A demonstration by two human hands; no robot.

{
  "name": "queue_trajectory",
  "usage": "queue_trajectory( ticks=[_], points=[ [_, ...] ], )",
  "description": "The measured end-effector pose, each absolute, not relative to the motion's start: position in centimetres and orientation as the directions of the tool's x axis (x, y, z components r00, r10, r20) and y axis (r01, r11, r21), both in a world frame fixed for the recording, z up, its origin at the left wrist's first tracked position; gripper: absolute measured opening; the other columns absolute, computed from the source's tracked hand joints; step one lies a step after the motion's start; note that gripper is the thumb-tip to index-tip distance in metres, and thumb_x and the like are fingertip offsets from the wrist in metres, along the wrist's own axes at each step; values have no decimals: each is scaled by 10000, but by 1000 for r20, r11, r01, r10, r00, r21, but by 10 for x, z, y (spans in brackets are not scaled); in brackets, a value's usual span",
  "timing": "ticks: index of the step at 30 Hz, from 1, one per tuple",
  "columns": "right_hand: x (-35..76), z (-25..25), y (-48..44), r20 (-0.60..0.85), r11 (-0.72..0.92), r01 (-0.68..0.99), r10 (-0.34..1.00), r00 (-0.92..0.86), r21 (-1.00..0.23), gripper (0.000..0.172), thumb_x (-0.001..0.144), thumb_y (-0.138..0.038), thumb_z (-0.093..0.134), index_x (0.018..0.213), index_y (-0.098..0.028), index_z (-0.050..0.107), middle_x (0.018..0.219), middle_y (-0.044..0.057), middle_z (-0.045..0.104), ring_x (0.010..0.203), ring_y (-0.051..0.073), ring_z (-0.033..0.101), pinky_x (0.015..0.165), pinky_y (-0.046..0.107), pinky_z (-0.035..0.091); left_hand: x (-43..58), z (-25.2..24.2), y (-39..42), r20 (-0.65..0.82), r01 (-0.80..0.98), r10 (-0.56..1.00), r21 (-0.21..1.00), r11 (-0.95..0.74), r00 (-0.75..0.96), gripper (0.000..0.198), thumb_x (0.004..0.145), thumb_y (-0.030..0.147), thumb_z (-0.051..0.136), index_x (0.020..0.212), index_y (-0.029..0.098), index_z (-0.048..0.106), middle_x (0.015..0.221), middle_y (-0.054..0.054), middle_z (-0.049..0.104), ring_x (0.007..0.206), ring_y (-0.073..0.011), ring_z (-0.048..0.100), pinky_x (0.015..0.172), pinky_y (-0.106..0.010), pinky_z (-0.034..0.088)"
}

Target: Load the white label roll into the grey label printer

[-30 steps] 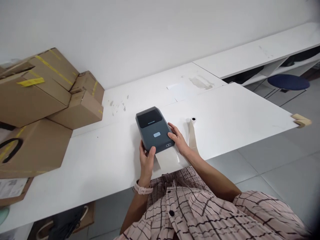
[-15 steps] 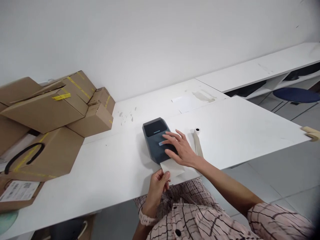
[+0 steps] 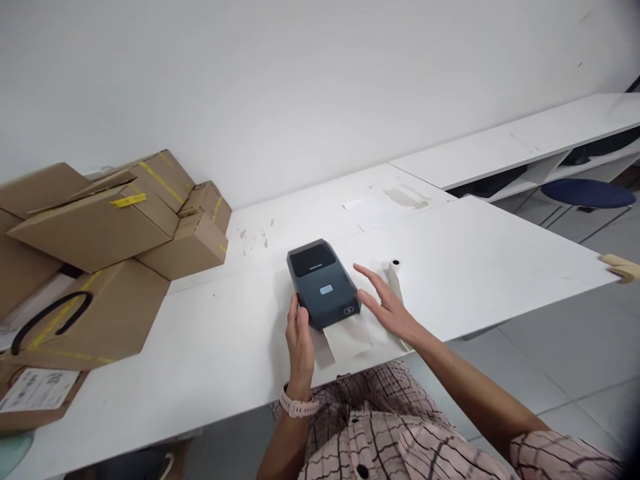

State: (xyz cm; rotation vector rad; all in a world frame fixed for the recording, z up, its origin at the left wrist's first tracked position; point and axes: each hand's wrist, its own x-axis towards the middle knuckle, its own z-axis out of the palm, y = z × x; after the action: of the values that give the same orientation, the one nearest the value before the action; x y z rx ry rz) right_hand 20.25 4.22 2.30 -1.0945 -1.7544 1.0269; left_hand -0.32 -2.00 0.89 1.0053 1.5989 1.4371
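Observation:
A dark blue-grey label printer (image 3: 336, 273) with a black window and a pale button lies on the white table. From its front edge a strip of white paper (image 3: 346, 339) sticks out toward me. My left hand (image 3: 300, 347) rests along the printer's left side, fingers stretched out and partly hidden behind its edge. At the right front corner is my right hand (image 3: 387, 308), open with fingers apart; whether the thumb touches the printer I cannot tell. Just beyond that hand stands a small paper roll (image 3: 395, 265), its loose end trailing toward me.
Stacked cardboard boxes (image 3: 100, 230) with yellow tape fill the table's left side. A thin white sheet (image 3: 367, 210) lies toward the wall. At the right are a blue stool (image 3: 587, 193) and a brown roll (image 3: 620, 265) at the table (image 3: 215, 347) corner.
My left hand has let go of the paper strip and moved up to the printer's left side. My right hand has come off the printer's top to its right side.

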Motion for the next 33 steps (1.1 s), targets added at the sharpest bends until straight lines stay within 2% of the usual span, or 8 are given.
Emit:
queue_trajectory(
  ticks=[4, 12, 16, 19, 22, 25, 28, 33],
  points=[
    [209, 16, 47, 23, 74, 108, 909, -416, -991, 703, 994, -722, 443, 1610, -407, 319, 1727, 3, 311, 1612, 299, 254, 1300, 583, 268, -4, 2, -22, -17, 85, 911, 995, 57, -412, 731, 1015, 661, 395, 1634, 274, 366, 1732, -30, 316, 1603, -261, 289, 1303, -391, 295],
    [199, 9, 39, 45, 70, 60, 938, -345, -996, 672, 989, -708, 482, 1577, -389, 418, 1709, -5, 354, 1606, 309, 266, 1326, 573, 211, 0, -21, -25, 25, 133, 910, 990, 34, -413, 780, 1012, 687, 323, 1670, 270, 271, 1783, 13, 99, 1651, -247, 41, 1316, -370, 253],
    [206, 27, 46, 65, 94, 60, 924, -377, -994, 616, 1008, -700, 437, 1552, -412, 458, 1701, -22, 369, 1604, 309, 270, 1324, 580, 205, -8, -11, -18, 99, 169, 914, 985, -34, -394, 750, 1013, 682, 336, 1648, 281, 340, 1782, 25, 88, 1646, -264, 90, 1308, -344, 261],
    [203, 46, 67, 183, 243, 105, 898, -399, -964, 615, 1025, -704, 373, 1567, -419, 433, 1701, -24, 364, 1599, 302, 278, 1325, 569, 199, -21, 10, 4, 227, 170, 885, 970, -171, -407, 700, 1027, 651, 349, 1601, 260, 436, 1750, -30, 263, 1617, -266, 248, 1303, -382, 282],
    [184, 68, 104, 338, 437, 200, 856, -391, -877, 699, 1022, -725, 346, 1628, -378, 315, 1713, 24, 329, 1599, 307, 263, 1313, 574, 221, -39, 29, 38, 286, 108, 853, 958, -266, -438, 575, 1009, 562, 486, 1454, 218, 607, 1562, -92, 571, 1502, -260, 466, 1243, -400, 379],
    [154, 90, 147, 472, 560, 227, 811, -345, -797, 783, 1008, -753, 342, 1648, -314, 237, 1705, 91, 325, 1588, 319, 278, 1291, 582, 248, -56, 30, 64, 179, 144, 841, 982, -122, -510, 506, 926, 463, 635, 1346, 181, 655, 1326, -122, 694, 1224, -234, 653, 1016, -340, 528],
    [128, 106, 192, 524, 588, 216, 801, -291, -779, 840, 975, -792, 364, 1634, -287, 237, 1683, 115, 360, 1549, 335, 354, 1264, 587, 288, -64, 13, 72, 18, 251, 888, 962, 110, -460, 629, 861, 482, 693, 1394, 162, 593, 991, -57, 673, 874, -180, 649, 783, -297, 515],
    [105, 121, 248, 437, 507, 315, 858, -268, -802, 862, 953, -821, 353, 1627, -301, 216, 1641, 109, 426, 1466, 381, 453, 1210, 638, 328, -63, -10, 70, -84, 335, 938, 920, 203, -337, 679, 841, 467, 689, 1417, 147, 525, 745, 40, 524, 713, -169, 568, 684, -281, 439]
  ],
)
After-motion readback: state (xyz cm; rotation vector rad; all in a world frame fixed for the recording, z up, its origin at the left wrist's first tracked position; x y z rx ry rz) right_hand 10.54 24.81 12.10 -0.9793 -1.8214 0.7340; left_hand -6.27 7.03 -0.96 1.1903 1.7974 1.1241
